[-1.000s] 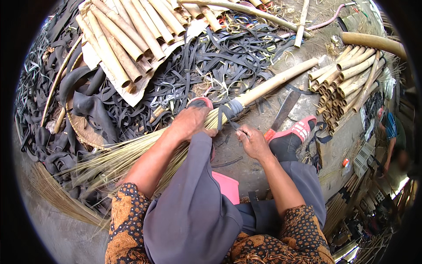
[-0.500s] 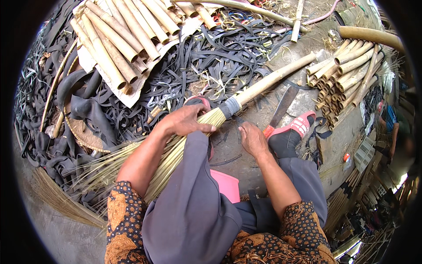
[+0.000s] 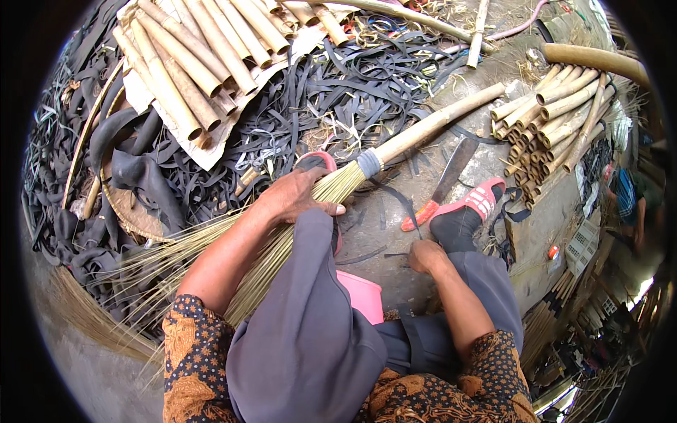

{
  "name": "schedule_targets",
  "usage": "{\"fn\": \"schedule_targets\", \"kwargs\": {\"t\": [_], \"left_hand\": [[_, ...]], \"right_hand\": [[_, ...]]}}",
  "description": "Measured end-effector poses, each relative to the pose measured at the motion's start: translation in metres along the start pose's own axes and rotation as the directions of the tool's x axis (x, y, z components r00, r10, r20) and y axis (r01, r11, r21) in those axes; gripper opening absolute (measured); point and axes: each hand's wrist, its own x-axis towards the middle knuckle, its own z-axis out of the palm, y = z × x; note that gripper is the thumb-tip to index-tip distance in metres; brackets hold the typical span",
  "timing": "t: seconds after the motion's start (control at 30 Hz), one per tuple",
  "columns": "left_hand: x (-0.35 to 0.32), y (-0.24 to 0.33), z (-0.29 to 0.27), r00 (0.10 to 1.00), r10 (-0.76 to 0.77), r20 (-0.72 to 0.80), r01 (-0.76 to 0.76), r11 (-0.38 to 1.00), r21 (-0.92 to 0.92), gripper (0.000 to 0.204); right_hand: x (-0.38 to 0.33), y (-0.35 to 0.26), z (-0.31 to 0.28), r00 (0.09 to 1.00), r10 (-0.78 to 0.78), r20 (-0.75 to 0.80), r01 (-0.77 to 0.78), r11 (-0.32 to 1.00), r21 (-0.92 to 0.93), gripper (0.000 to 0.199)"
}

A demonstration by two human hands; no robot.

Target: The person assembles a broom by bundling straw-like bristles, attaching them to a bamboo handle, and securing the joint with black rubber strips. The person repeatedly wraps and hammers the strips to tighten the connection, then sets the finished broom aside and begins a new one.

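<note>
A stick broom lies slantwise across my lap, its pale bristles point(image 3: 340, 182) spreading to the lower left and its bamboo handle point(image 3: 441, 125) pointing to the upper right. Grey rubber binding point(image 3: 369, 163) circles the neck where the two meet. My left hand point(image 3: 295, 197) is wrapped over the bristles just below that binding. From the neck a dark rubber strip point(image 3: 403, 200) runs down to my right hand point(image 3: 426, 256), which is closed on its end. Beside my right foot, a large knife point(image 3: 455, 169) with an orange handle rests on the ground.
Loose black rubber strips point(image 3: 338, 92) heap up at the far left and centre. Cut bamboo tubes point(image 3: 190, 63) lie on a pale sheet there, and a bamboo stack point(image 3: 557, 120) stands at the right. A pink container point(image 3: 361, 296) sits between my legs. Another person is at the far right.
My right hand has moved down and toward me, drawing the rubber strip out from the broom's neck. The broom has shifted slightly; my left hand keeps its grip.
</note>
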Motion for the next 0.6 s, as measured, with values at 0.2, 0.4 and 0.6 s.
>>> {"fn": "schedule_targets", "kwargs": {"t": [0.2,0.4,0.6], "left_hand": [[-0.017,0.011,0.013,0.951,0.13,-0.28,-0.073,0.976,0.206,0.102],[-0.017,0.013,0.033,0.925,0.102,-0.366,-0.018,0.974,0.225,0.098],[-0.026,0.009,0.019,0.974,0.03,-0.226,-0.018,0.998,0.054,0.096]], "right_hand": [[-0.031,-0.032,-0.038,0.811,-0.104,-0.576,0.16,0.986,0.047,0.03],[-0.042,-0.101,-0.125,0.219,-0.211,-0.953,0.49,0.868,-0.08,0.036],[0.01,-0.147,-0.17,0.351,-0.338,-0.873,0.489,0.861,-0.137,0.03]]}}
